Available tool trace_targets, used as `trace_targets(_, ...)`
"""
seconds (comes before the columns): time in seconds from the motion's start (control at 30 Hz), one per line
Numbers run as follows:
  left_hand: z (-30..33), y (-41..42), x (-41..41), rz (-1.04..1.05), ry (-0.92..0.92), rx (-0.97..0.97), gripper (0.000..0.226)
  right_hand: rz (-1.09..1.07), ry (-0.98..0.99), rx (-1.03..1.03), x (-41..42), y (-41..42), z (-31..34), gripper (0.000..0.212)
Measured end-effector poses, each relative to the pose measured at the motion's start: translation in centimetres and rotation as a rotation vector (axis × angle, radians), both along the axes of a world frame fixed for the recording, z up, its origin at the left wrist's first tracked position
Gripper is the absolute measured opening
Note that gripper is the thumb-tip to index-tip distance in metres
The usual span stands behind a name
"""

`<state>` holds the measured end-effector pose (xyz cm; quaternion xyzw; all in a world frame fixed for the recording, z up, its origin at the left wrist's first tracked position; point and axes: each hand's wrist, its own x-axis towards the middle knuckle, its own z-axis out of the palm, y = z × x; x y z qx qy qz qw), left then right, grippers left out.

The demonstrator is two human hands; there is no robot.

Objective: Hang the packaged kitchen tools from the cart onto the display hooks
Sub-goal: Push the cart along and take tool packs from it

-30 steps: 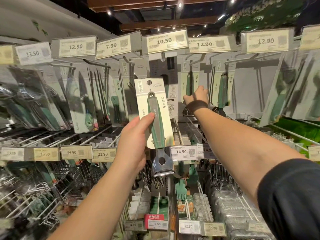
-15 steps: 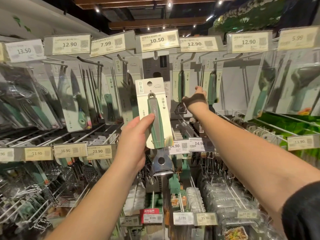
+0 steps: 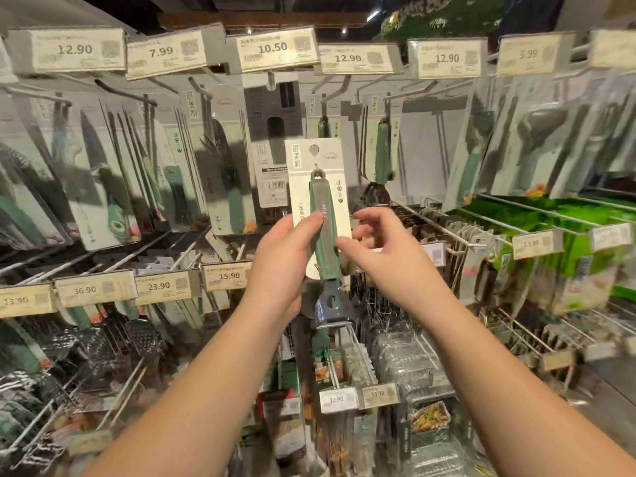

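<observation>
Packaged kitchen tool (image 3: 323,215): green-and-grey handle on a white backing card, metal head protruding below the card. Held upright, off the display hooks (image 3: 339,89), in front of the hanging stock.

Open space lies before the white wire display hooks (image 3: 332,94), flanked by hanging clear-fronted knife packages (image 3: 103,173) and overhung by cream price tags (image 3: 277,49).

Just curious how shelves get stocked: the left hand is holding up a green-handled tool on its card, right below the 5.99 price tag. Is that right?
Not quite. In the head view the left hand holds the green-handled tool below the 10.50 price tag; the 5.99 tag hangs far to the right.
</observation>
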<state>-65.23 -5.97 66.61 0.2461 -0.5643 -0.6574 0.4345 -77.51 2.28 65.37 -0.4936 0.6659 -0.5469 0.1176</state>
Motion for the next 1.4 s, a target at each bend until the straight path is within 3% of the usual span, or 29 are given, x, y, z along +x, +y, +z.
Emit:
trace_targets(0.1,-0.2,0.4,-0.8,-0.03,0.005,-0.008,0.022,-0.064,0.073,0.008,0.6,0.2,-1.1,0.063)
trace_targets(0.27,0.0,0.8,-2.0,-0.085,-0.05,-0.052,0.022,-0.129,0.133,-0.018,-0.2,0.3,-1.0,0.073)
trace_targets(0.53,2.6,0.1,-3.8,0.009,-0.126,-0.134,0.021,-0.14,0.155,-0.074,-3.0,-1.0,1.4,0.073)
trace_targets(0.67,3.9,0.3,-5.0,0.088,-0.147,-0.148,0.043,-0.142,0.17,-0.073,-4.7,-2.1,2.4,0.078)
trace_targets(0.87,4.3,-0.4,-6.1,0.153,-0.097,-0.153,0.031,-0.085,0.196,-0.083,-6.2,-3.5,3.8,0.075)
trace_targets(1.13,5.0,-0.9,-6.5,0.262,-0.098,-0.162,0.043,-0.045,0.221,-0.106,-7.5,-5.6,5.0,0.075)
trace_targets(1.27,5.2,-1.1,-7.4,0.283,-0.19,-0.2,0.063,-0.064,0.273,-0.069,-8.3,-6.8,5.0,0.079)
trace_targets(1.4,5.4,-1.4,-8.7,0.306,-0.284,-0.186,0.055,-0.091,0.312,0.018,-8.7,-8.3,4.4,0.076)
